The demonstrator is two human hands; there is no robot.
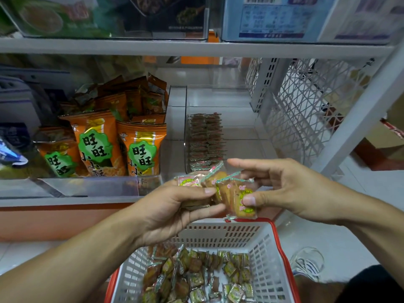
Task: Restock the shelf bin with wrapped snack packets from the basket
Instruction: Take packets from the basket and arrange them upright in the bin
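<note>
Both hands, left hand (175,206) and right hand (282,189), pinch a loose row of snack packets (225,189) above the basket (220,232) (short of the shelf bin (240,127)); slippery wrappers could slide free.

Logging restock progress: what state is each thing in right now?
Left hand: gripping a stack of packets.
Right hand: pinching packets.
Clear bin: partly filled, one row.
Basket: still holds many packets.
Orange snack bags: upright, shelved.
</note>
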